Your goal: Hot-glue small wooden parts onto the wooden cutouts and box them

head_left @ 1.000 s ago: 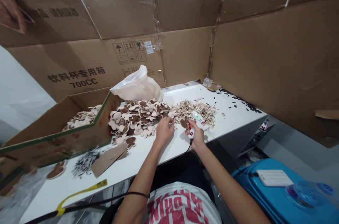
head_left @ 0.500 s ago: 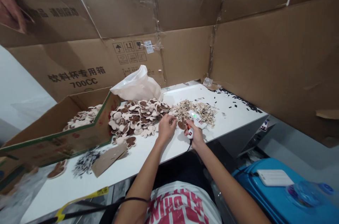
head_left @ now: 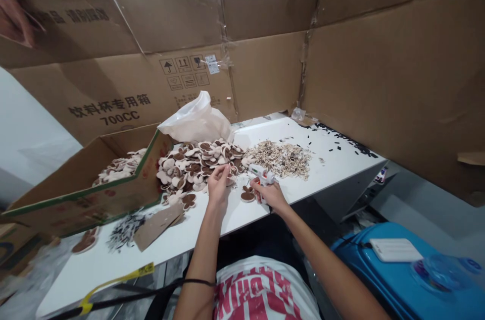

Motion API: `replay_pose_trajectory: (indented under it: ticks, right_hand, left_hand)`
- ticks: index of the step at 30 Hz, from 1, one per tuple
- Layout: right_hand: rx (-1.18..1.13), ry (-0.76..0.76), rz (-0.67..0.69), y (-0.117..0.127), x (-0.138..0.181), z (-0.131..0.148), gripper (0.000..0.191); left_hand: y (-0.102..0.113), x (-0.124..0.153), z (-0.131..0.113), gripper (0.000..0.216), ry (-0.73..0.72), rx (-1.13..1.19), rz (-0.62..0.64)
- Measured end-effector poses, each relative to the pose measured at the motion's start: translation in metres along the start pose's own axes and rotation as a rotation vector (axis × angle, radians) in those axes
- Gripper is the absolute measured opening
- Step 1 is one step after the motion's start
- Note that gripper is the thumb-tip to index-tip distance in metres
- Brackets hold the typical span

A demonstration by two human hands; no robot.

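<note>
My right hand (head_left: pixel 270 194) is closed around a white glue gun (head_left: pixel 260 174), its nozzle pointing left over the white table (head_left: pixel 235 214). Just left of it a brown and cream rabbit-shaped felt piece (head_left: pixel 247 194) lies flat on the table. My left hand (head_left: pixel 217 183) hovers at the near edge of a heap of similar felt pieces (head_left: pixel 197 163), fingers pinched on something small that I cannot make out. Behind the gun spreads a pile of small pale slivers (head_left: pixel 282 157).
An open cardboard box (head_left: pixel 76 194) with more felt pieces stands at the left. A white plastic bag (head_left: pixel 195 123) sits behind the heap. Tall cardboard walls (head_left: pixel 265 57) enclose the table. A cardboard scrap (head_left: pixel 155 224) and black bits lie front left; a blue case (head_left: pixel 397 279) stands lower right.
Both hands have drawn back toward me and to the left. The brown felt piece that was by the gun's tip now lies on the table between my hands.
</note>
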State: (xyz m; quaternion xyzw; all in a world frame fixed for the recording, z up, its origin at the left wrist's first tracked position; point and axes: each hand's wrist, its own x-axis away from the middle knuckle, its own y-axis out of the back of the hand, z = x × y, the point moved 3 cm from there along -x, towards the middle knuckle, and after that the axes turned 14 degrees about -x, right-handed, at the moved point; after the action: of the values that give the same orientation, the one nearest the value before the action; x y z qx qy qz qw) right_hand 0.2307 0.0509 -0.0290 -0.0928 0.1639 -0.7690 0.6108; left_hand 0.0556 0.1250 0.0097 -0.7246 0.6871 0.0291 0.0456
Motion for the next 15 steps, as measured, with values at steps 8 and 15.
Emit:
replay_pose_trajectory:
  ticks: [8,15]
  right_hand:
    - [-0.232,0.003,-0.027,0.008,-0.002,0.003,0.039]
    - [-0.277,0.000,0.046,0.006,0.002,0.016,0.034]
  left_hand:
    - [-0.010,0.027,-0.003,0.048,0.061,0.019,0.103]
    - [-0.036,0.040,-0.004,0.047,0.093,0.121,0.145]
